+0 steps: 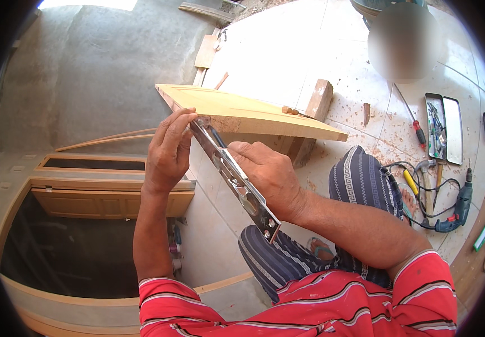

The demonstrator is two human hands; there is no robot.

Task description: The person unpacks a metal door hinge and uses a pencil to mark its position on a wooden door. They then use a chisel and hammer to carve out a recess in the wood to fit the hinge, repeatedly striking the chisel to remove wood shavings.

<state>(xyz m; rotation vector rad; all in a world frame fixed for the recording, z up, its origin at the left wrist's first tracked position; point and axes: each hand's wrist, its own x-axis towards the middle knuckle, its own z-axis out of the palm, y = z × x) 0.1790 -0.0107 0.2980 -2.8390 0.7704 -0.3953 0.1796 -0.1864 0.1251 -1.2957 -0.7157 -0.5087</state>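
A long, narrow, shiny metal fitting [241, 181] slants from the end of a pale wooden panel [242, 112] down toward my lap. Round studs show at its near end; its exact kind is unclear. My left hand [169, 147] is closed at the far end, fingertips pinching it beside the panel's corner. My right hand [268, 174] is closed along the fitting's right side, its fingers partly hidden behind the metal. A slender dark piece shows by those fingers; whether it is held separately I cannot tell. On the panel lies a wooden-handled chisel [291, 110].
A wooden block [318, 101] stands against the panel. To the right lie a screwdriver [419, 133], an open metal case [437, 126] of small tools, hammers [425, 168] and a corded drill [460, 205]. Wood chips litter the tiles. A framed opening [85, 241] is at left.
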